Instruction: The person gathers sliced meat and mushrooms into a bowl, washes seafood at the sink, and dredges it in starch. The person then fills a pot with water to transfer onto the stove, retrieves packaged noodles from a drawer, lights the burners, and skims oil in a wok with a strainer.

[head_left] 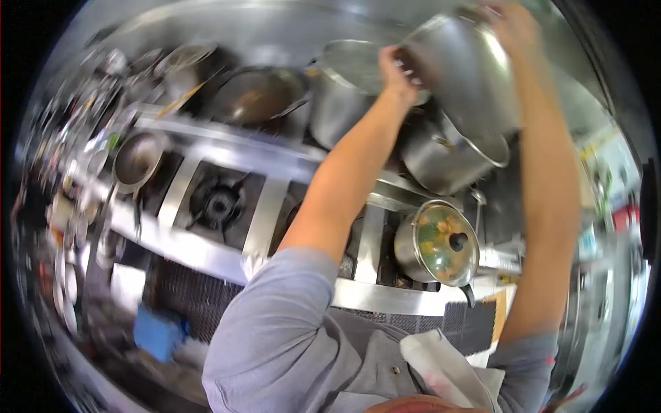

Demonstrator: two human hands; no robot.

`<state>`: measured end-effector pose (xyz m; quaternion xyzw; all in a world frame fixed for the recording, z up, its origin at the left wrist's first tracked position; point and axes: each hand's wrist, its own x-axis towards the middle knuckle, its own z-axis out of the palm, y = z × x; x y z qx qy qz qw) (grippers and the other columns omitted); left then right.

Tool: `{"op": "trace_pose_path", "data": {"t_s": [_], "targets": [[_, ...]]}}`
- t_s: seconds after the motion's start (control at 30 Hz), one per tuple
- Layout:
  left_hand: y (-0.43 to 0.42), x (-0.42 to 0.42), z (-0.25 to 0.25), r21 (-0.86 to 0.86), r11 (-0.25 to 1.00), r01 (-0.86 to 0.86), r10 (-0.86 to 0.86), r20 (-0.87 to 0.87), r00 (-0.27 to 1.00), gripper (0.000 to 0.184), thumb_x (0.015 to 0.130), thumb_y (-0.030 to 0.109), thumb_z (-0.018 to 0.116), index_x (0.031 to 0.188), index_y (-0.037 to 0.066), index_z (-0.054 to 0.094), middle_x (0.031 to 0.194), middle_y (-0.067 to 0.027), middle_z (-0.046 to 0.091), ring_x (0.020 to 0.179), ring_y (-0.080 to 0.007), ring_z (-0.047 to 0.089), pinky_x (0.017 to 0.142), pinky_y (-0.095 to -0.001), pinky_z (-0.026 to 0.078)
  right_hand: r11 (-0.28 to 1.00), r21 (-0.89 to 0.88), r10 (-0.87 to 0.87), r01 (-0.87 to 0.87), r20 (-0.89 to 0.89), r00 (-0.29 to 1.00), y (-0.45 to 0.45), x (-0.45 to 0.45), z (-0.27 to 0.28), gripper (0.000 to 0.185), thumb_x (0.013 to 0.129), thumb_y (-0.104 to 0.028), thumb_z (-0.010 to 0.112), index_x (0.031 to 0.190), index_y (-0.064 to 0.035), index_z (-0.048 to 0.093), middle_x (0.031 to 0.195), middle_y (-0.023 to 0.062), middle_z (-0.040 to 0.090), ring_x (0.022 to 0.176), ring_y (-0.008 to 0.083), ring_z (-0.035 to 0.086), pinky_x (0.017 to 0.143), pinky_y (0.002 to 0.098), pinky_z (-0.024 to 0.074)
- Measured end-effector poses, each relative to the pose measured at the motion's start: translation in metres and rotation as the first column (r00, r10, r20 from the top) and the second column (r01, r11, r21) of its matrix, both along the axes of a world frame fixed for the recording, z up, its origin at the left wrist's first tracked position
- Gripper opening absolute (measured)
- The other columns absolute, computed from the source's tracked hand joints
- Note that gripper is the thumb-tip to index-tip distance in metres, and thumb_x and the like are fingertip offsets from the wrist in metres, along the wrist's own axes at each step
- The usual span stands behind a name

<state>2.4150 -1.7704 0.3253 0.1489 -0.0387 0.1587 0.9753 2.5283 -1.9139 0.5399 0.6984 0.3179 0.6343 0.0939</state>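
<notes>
A large stainless steel stockpot point(465, 72) is raised and tilted at the back right of the stove. My left hand point(399, 76) is closed around its left side, apparently at a handle. My right hand point(513, 31) grips its far upper edge; motion blurs those fingers. Directly under the raised pot stands a steel pot point(441, 162), partly covered by it. I cannot tell whether anything passes between the two. Another tall stockpot point(334, 103) stands just left of my left hand. Nearer me, a pot with a glass lid point(445, 242) shows green and orange food inside.
A dark wok point(255, 96) sits on the rear row, with more pans point(186, 65) further left. A small frying pan point(138, 162) rests at the front left, beside a bare burner point(220, 201). A ladle point(478, 199) lies behind the lidded pot, whose dark handle juts over the front edge.
</notes>
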Motion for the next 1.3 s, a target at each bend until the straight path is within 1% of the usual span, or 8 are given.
{"op": "trace_pose_path", "data": {"t_s": [0.1,0.2,0.27,0.4,0.67,0.9,1.07,1.3], "targets": [[-0.001,-0.075,0.037,0.097,0.995,-0.015,0.003,0.123,0.992,0.027,0.072,0.035,0.053,0.082,0.011,0.056,0.078,-0.0083,0.054,0.079,-0.0242,0.052,0.074,-0.0401,0.043,0.881,0.412,0.465,-0.231,-0.672,0.575,-0.096,-0.122,-0.010,0.041,0.086,-0.027,0.056,0.120,-0.0046,0.052,0.117,0.0142,0.057,0.109,0.0254,0.053,0.093,0.0354,0.0408],[-0.015,-0.101,0.046,0.215,0.802,-0.558,0.532,0.167,0.830,0.040,0.066,0.016,0.063,0.101,0.001,0.056,0.094,-0.0104,0.053,0.083,-0.0215,0.048,0.074,-0.0350,0.042,0.372,0.925,0.896,0.082,-0.334,-0.293,-0.202,-0.134,-0.028,0.038,0.089,-0.023,0.051,0.121,-0.0017,0.048,0.120,0.0131,0.053,0.107,0.0225,0.051,0.093,0.0343,0.0405],[-0.015,-0.162,0.042,0.514,0.653,-0.556,0.433,0.349,0.831,0.060,0.060,0.016,0.068,0.115,-0.002,0.054,0.104,-0.0139,0.052,0.096,-0.0215,0.047,0.080,-0.0316,0.041,0.331,0.914,0.880,0.237,-0.207,-0.428,-0.241,-0.160,-0.049,0.036,0.092,-0.020,0.047,0.122,0.0003,0.046,0.122,0.0124,0.050,0.106,0.0206,0.051,0.093,0.0335,0.0403],[-0.042,-0.297,0.018,0.615,0.247,-0.749,0.609,0.502,0.614,0.067,0.056,0.022,0.070,0.117,-0.002,0.053,0.107,-0.0150,0.050,0.097,-0.0248,0.049,0.083,-0.0327,0.041,0.674,0.662,0.737,0.329,-0.573,-0.358,-0.212,-0.280,-0.117,0.034,0.083,-0.026,0.061,0.109,-0.0049,0.053,0.104,0.0066,0.057,0.090,0.0150,0.056,0.080,0.0291,0.0457],[0.000,-0.559,-0.097,0.789,-0.158,-0.594,0.725,0.501,0.473,0.083,0.062,0.033,0.073,0.131,0.002,0.041,0.128,-0.0218,0.040,0.118,-0.0354,0.041,0.099,-0.0415,0.033,0.680,0.702,0.675,0.212,-0.487,-0.555,-0.083,-0.435,-0.249,0.046,0.073,-0.007,0.056,0.117,0.0021,0.048,0.102,0.0099,0.056,0.092,0.0207,0.055,0.083,0.0323,0.0449],[0.037,-0.782,-0.222,0.893,0.375,-0.251,0.906,-0.294,0.306,0.068,0.075,0.017,0.069,0.132,-0.004,0.038,0.132,-0.0204,0.043,0.125,-0.0300,0.039,0.104,-0.0358,0.029,0.817,0.404,0.130,-0.412,-0.824,-0.551,0.128,-0.597,-0.348,0.045,0.066,-0.013,0.060,0.106,0.0030,0.052,0.088,0.0166,0.060,0.078,0.0237,0.059,0.071,0.0349,0.0472],[0.101,-0.927,-0.269,0.897,0.305,0.320,0.948,-0.254,-0.192,0.047,0.085,0.016,0.060,0.126,-0.002,0.047,0.119,-0.0190,0.052,0.110,-0.0298,0.051,0.093,-0.0363,0.039,0.744,0.199,-0.107,-0.638,-0.907,-0.408,0.293,-0.707,-0.439,0.039,0.069,-0.022,0.060,0.101,-0.0028,0.048,0.084,0.0228,0.061,0.083,0.0407,0.059,0.075,0.0460,0.0446],[0.195,-1.059,-0.307,0.961,0.274,0.034,0.746,-0.190,-0.639,0.036,0.086,0.015,0.061,0.115,-0.003,0.054,0.081,-0.0082,0.056,0.066,-0.0126,0.050,0.060,-0.0270,0.044,0.734,0.019,-0.215,-0.679,-0.942,-0.259,0.490,-0.802,-0.556,0.048,0.076,-0.032,0.059,0.111,0.0002,0.050,0.099,0.0265,0.061,0.095,0.0411,0.058,0.084,0.0487,0.0444]]}}
